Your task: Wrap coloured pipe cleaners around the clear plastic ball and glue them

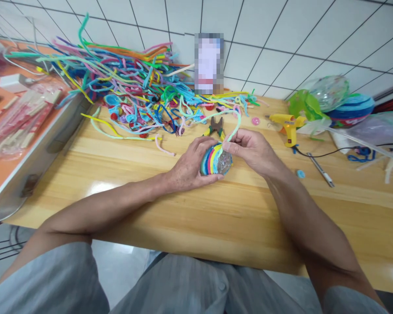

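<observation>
My left hand (pixel 196 163) is wrapped round a small clear ball (pixel 225 163) partly covered with rows of coloured pipe cleaners in blue, pink, yellow and light blue. Between the thumb and fingers of my right hand (pixel 247 146) is a pale green pipe cleaner (pixel 236 126). One end of it meets the top of the ball, and the rest loops upward and bends to the left. Just beyond the ball lie pliers (pixel 216 126) with yellow and green handles, not touched by either hand.
A tangled heap of pipe cleaners (pixel 127 78) fills the back left. At right are a yellow glue gun (pixel 288 126) with a cord, a pen-like tool (pixel 321 170), a blue coil (pixel 300 174) and wrapped balls (pixel 353 109). An orange-topped box edge (pixel 36 161) borders the left.
</observation>
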The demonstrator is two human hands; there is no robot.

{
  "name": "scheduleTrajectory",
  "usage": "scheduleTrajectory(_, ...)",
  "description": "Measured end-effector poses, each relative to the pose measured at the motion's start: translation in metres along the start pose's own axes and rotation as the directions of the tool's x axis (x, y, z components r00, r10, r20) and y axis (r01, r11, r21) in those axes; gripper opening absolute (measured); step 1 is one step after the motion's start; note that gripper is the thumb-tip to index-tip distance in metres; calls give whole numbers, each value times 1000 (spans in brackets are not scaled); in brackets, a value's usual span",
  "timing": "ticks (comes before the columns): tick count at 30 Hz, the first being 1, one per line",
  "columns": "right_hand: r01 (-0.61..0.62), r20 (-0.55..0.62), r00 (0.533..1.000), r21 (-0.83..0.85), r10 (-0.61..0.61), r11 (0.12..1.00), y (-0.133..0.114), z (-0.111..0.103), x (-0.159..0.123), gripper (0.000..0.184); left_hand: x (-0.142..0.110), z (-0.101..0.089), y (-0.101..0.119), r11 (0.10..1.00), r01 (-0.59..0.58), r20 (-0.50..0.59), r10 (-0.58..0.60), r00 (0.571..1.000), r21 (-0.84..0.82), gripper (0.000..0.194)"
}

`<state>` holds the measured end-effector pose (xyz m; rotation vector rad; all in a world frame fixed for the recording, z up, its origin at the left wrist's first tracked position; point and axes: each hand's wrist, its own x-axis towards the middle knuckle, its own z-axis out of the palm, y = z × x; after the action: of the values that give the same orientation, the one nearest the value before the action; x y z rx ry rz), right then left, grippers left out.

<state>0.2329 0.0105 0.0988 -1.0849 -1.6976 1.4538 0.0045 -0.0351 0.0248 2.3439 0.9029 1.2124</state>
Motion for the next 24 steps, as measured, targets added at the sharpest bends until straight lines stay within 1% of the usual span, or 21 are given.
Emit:
scheduleTrajectory(5,16,-34,999,23,-15,1000,-3,-4,2,46,-1,1,-3,1000,2,-20,-3,1000,-14,90)
scheduleTrajectory(7,6,-54,999,34,-4,999,0,-10,5,45,-2,2,-4,1000,0,-27,0,1000,-14,89)
scheduleTrajectory(10,-52,-72,996,44,55,998,10,-23,14,47,-3,3,-7,1000,1,-27,-1,1000,1,88)
scheduleTrajectory(12,-114,-92,989,-21,112,993,19,-34,20,46,-4,3,-9,1000,6,-29,-5,1000,16,89)
scheduleTrajectory(13,-145,-114,985,-105,133,984,23,-39,22,44,-5,4,-9,1000,9,-33,-8,999,21,89)
scheduleTrajectory(14,-172,-146,979,-224,141,959,26,-45,24,42,-6,4,-10,1000,13,-38,-12,999,22,90)
scheduleTrajectory(15,-193,-186,973,-360,133,913,27,-49,24,42,-6,5,-11,1000,17,-45,-16,999,19,90)
scheduleTrajectory(16,-211,-226,968,-487,111,847,27,-54,24,42,-7,6,-11,1000,19,-52,-18,999,12,90)
scheduleTrajectory(17,-229,-266,960,-580,84,782,25,-58,24,43,-7,6,-12,1000,17,-58,-16,998,4,90)
scheduleTrajectory(18,-249,-304,951,-634,60,733,21,-62,22,42,-8,7,-13,1000,11,-63,-11,998,-3,90)
scheduleTrajectory(19,-270,-342,939,-654,42,707,17,-65,21,39,-8,8,-13,1000,2,-69,-3,998,-7,90)
scheduleTrajectory(22,-327,-425,905,-663,20,674,4,-77,15,34,-9,10,-15,1000,-12,-98,11,995,-5,91)
scheduleTrajectory(23,-352,-440,898,-685,22,638,2,-82,12,33,-9,10,-15,1000,-8,-105,7,994,-3,90)
scheduleTrajectory(24,-385,-451,892,-716,35,583,2,-88,9,34,-10,11,-15,1000,1,-108,-1,994,-4,90)
